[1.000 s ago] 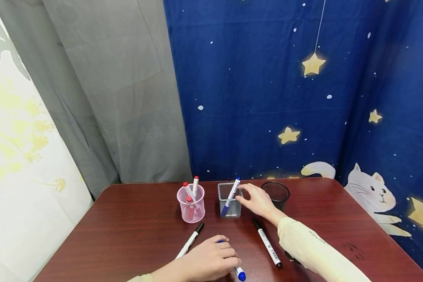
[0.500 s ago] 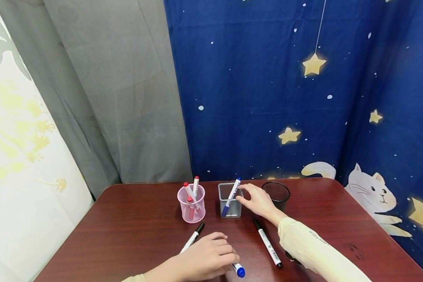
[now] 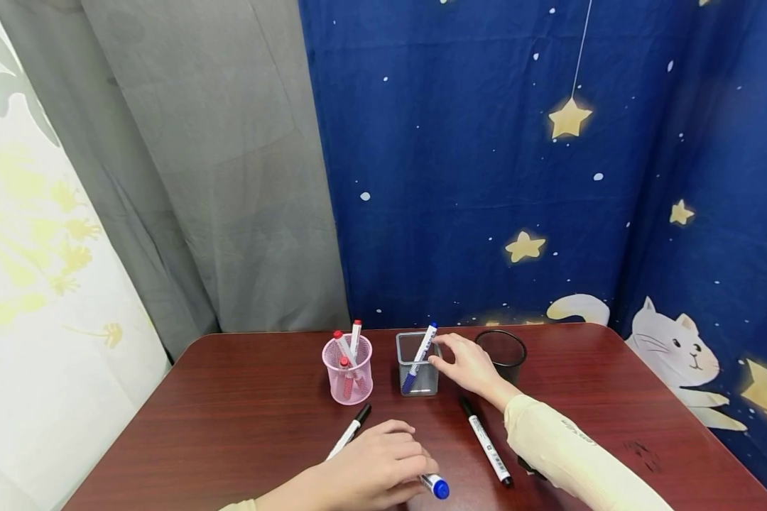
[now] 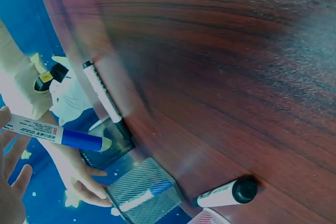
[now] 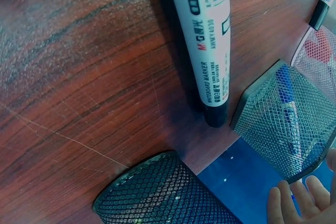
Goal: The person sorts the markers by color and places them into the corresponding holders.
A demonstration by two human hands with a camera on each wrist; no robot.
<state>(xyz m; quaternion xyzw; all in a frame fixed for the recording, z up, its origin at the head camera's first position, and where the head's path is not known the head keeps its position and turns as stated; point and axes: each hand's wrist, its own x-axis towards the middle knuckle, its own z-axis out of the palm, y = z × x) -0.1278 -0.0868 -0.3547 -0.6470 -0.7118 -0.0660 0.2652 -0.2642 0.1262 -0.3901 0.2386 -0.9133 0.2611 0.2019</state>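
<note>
My left hand [image 3: 377, 465] holds a whiteboard marker with a blue cap [image 3: 436, 487] above the near part of the table. In the left wrist view this blue marker [image 4: 58, 134] points toward the pen holders, its body between the fingers. My right hand [image 3: 469, 363] grips the right side of a grey square mesh pen holder [image 3: 427, 383], thumb and fingers at its rim. A blue marker [image 3: 420, 358] leans inside that holder. In the right wrist view, the fingertips [image 5: 299, 198] show beside the holder's rim; their exact contact is partly hidden.
A pink mesh cup [image 3: 348, 383] with red markers stands left of the grey holder. Behind my right wrist is a black round mesh cup [image 3: 508, 351]. Two black markers lie on the table: one [image 3: 488, 443] at right, another [image 3: 351, 429] partly behind my left hand.
My left hand and the blue marker have shifted slightly, the marker's near end rising a little in view. My right hand stays at the grey holder.
</note>
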